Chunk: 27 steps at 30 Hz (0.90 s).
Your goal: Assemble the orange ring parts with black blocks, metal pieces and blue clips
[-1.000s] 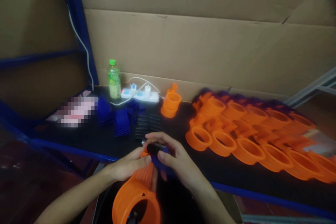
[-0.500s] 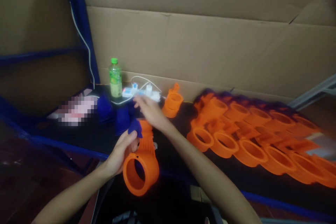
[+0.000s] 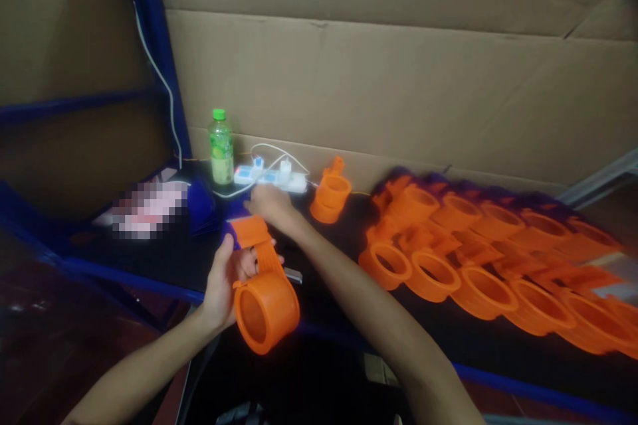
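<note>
Bare left forearm [image 3: 144,364] slanting in from near left; bare left hand [image 3: 222,282] gripping, thumb standing up, fingers partly hiding. Bare right forearm [image 3: 371,302] slanting from near right toward far centre; bare right hand [image 3: 272,204] lying farther out, fingers blurring.

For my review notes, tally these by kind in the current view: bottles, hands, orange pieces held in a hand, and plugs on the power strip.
Bottles: 1 (green-capped bottle)
Hands: 2 (left hand, right hand)
Held orange pieces: 1
Plugs: 2
Total: 6
</note>
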Tool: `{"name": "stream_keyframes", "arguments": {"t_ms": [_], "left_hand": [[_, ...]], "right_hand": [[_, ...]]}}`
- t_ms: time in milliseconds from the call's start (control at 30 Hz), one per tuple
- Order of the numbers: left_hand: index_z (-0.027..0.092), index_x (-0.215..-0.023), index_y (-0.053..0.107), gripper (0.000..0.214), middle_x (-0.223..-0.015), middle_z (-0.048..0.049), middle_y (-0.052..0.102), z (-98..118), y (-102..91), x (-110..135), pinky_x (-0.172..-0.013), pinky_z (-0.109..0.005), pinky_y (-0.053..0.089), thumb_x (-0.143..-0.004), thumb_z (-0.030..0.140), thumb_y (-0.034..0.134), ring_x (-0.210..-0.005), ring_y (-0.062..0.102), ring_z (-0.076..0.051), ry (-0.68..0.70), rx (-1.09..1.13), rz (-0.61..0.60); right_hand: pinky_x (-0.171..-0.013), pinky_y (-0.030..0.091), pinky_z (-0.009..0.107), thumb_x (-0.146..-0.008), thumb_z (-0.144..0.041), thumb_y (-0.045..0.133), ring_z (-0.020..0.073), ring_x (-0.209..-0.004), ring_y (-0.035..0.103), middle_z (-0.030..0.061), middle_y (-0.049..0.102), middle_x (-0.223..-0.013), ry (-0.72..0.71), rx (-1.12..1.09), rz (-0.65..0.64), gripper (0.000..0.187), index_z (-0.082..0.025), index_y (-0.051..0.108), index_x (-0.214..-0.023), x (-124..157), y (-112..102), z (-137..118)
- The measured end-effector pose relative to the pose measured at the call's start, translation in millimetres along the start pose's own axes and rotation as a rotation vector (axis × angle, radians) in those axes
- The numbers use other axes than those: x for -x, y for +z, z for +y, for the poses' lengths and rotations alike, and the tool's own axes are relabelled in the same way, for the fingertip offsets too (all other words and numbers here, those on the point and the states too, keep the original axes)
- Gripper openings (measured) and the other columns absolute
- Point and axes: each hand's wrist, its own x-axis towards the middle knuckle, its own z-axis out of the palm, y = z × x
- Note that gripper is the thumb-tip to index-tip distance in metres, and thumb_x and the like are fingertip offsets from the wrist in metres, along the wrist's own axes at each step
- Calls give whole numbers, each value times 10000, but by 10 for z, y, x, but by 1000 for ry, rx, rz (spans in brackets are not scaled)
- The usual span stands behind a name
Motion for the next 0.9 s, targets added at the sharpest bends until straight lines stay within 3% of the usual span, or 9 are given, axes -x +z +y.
{"name": "stream_keyframes", "arguments": {"t_ms": [67,167,233,333,433,533,600,667,900], "left_hand": [[103,-1065,720,578,-854,-126,778,21,-2,-11,-763,-388,586,-843,627,615,-817,752,-303,6,10,42],[117,-1062,719,541,-873,-116,779,33,-9,-39,-764,-384,591,-844,604,631,-826,755,-297,27,24,58],[131,-1083,709,511,-910,-108,778,23,-5,-63,-778,-374,590,-844,579,652,-862,752,-292,64,20,46],[151,-1116,688,456,-879,-85,771,-17,24,-84,-793,-361,585,-851,522,684,-899,744,-284,128,-19,50],[179,-1065,693,337,-793,-49,753,-73,62,-75,-815,-344,578,-855,441,716,-906,739,-261,200,-66,62],[208,-1047,690,284,-922,-42,761,-135,73,-42,-842,-341,573,-828,374,759,-925,729,-230,254,-92,61],[216,-1049,682,294,-951,-36,754,-171,61,-17,-833,-339,574,-811,364,774,-896,727,-211,256,-107,68],[212,-1041,677,305,-851,-17,737,-189,43,-3,-798,-321,577,-802,370,782,-819,722,-191,252,-127,91],[238,-1155,620,383,-964,-28,730,-130,21,-68,-847,-336,561,-820,342,773,-915,712,-201,274,-160,65]], "right_hand": [[-750,496,275,-931,-320,628,186,-797,674,85,706,-781,-14,-9,45,236,-129,687,-805,-7,-144,45],[-742,471,286,-948,-342,588,192,-809,653,84,712,-845,-42,-31,118,219,-150,693,-959,114,-405,85],[-726,454,276,-967,-380,556,174,-787,635,55,705,-856,-86,-60,175,252,-175,685,-1036,312,-563,83],[-692,437,279,-978,-399,544,150,-712,584,30,665,-789,-231,-74,235,272,-187,715,-969,726,-708,55],[-739,478,311,-952,-374,603,177,-818,591,56,646,-860,-395,-81,219,237,-206,747,-1036,1103,-730,49],[-928,512,391,-928,-324,648,224,-1104,589,96,637,-1155,-469,-207,185,283,-234,696,-1192,1310,-695,86],[-1016,497,417,-945,-303,627,223,-1213,569,90,603,-1299,-448,-329,99,300,-242,648,-1238,1374,-679,119],[-1010,516,392,-963,-304,605,203,-1187,605,69,625,-1299,-394,-427,29,315,-249,603,-1273,1421,-681,144],[-1064,488,376,-930,-306,662,203,-1223,591,54,621,-1325,-313,-447,176,369,-271,617,-1294,1657,-671,146]]}}
